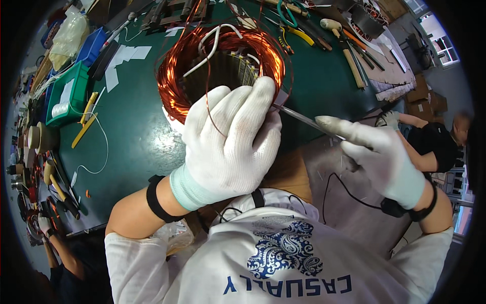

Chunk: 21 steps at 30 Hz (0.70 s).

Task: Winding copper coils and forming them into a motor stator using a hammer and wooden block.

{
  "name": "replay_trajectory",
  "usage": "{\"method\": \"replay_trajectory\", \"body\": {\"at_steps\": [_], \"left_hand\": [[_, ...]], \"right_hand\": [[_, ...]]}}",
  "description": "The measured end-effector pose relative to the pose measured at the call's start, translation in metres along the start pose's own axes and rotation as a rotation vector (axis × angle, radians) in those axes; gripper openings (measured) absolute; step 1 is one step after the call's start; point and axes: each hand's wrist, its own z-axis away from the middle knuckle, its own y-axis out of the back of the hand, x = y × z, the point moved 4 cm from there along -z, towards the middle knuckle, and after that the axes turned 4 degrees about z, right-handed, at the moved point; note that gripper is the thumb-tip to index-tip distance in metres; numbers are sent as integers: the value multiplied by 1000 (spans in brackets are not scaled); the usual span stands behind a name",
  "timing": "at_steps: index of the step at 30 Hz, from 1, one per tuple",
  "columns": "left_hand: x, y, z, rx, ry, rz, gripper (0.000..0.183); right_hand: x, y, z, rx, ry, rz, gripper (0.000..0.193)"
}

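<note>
Resting on the near rim of the stator point(223, 66), the gloved left hand point(230, 137) lies with fingers curled over the copper winding point(174, 83), pressing it rather than closing round anything. The stator sits on the green bench point(136, 137), white leads point(212, 43) crossing its bore. The gloved right hand point(377, 154) pinches a thin metal rod point(298, 117), its tip hidden under the left fingertips at the winding. A green tray point(76, 93) stands left; hand tools point(349, 55) lie far right. Another person point(430, 142) sits beyond the bench.
</note>
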Motion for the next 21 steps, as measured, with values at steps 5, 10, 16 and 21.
{"method": "replay_trajectory", "body": {"at_steps": [5,10,16,21], "left_hand": [[7,9,-3,-7,53,-5,28],[-4,56,-43,-288,100,354,25],[-105,42,-97,-502,242,245,49],[-114,-14,-96,-774,166,667,50]], "right_hand": [[19,-35,-2,98,149,-104,45],[3,-25,-9,-78,-44,-5,49],[8,-20,-14,-266,190,166,47],[-7,-19,-19,-96,519,502,35]]}}
